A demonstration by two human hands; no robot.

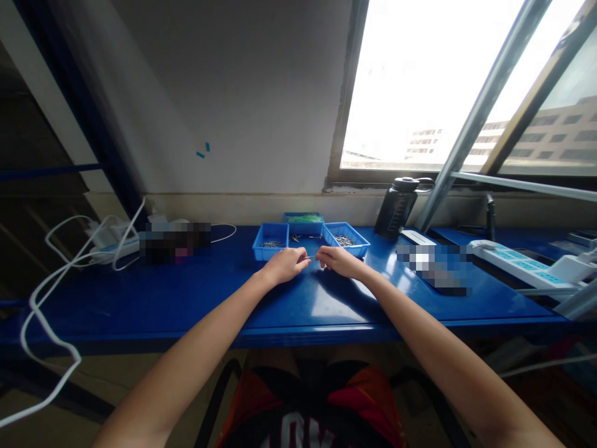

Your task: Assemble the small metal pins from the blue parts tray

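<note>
My left hand (285,264) and my right hand (338,259) rest close together on the blue bench (196,292), fingers pinched toward each other. A thin metal pin (311,256) spans the small gap between the two pinches. Just beyond the hands stand three blue trays: the left tray (270,241) and the right tray (345,239) each hold several small metal parts, and the rear tray (303,219) holds something green. A few loose metal parts (295,237) lie between the trays.
A dark water bottle (396,207) stands right of the trays below the window. A white power strip (517,264) lies at the far right. White cables (69,255) and chargers clutter the left end. The bench's front edge runs above my knees.
</note>
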